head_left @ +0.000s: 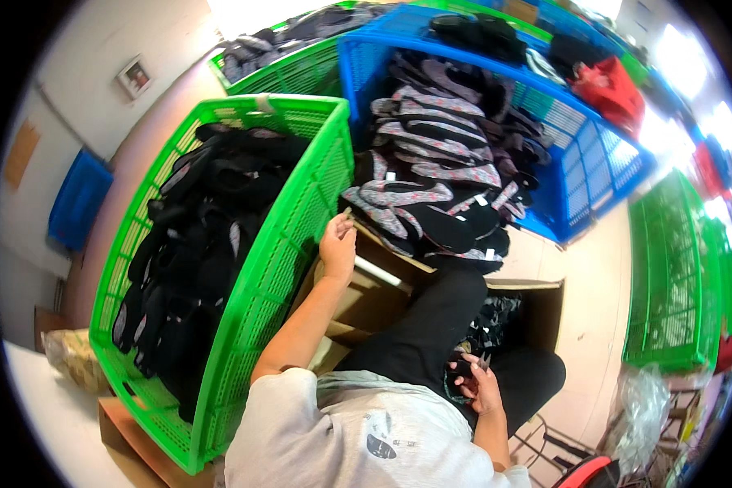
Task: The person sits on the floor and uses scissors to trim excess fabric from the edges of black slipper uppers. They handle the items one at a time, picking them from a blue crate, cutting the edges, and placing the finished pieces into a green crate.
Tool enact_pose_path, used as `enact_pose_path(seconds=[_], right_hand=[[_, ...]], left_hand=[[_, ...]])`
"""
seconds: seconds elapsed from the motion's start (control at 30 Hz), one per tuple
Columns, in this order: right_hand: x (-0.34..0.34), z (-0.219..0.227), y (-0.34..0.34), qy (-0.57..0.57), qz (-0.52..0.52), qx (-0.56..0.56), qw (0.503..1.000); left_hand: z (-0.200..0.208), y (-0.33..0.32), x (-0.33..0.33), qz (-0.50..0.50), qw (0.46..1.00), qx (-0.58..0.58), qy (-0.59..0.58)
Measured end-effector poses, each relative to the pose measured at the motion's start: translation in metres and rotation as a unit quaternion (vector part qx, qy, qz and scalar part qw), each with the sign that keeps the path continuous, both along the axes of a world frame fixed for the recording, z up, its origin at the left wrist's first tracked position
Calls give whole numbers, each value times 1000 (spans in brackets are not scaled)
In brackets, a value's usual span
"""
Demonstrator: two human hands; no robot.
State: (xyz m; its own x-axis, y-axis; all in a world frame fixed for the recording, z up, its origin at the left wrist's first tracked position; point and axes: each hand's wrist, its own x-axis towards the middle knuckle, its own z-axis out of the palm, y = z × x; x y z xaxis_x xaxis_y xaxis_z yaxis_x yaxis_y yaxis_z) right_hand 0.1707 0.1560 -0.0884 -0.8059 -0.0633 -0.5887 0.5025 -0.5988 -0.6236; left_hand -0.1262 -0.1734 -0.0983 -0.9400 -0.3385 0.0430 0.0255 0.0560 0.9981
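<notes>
My left hand (338,246) is raised beside the near-left end of a pile of slippers (431,191). Its fingertips are pinched together at the pile's edge, and what they hold is too small to make out. The slippers are black with grey, pink-flecked fabric and small white tags. Low over my lap, my right hand (485,390) is closed around small snips (485,360), whose dark pointed blades stick up past the fingers. Dark material lies partly hidden by that hand.
A green crate (260,268) full of black slippers stands at my left. The blue crate (581,183) lies on its side behind the pile. A cardboard box (549,313) sits by my knees. More green crates (667,276) stand right, and a red bag (610,89) rests on top.
</notes>
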Motion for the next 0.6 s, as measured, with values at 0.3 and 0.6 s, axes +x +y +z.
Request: enact_pose_path(seconds=[0.3, 0.6], right_hand=[[-4, -6, 12, -30, 15, 3, 999], [-6, -11, 13, -23, 27, -14, 999]], left_hand=[[-60, 62, -56, -160, 925, -298, -171], [-97, 51, -115, -100, 952, -34, -288]])
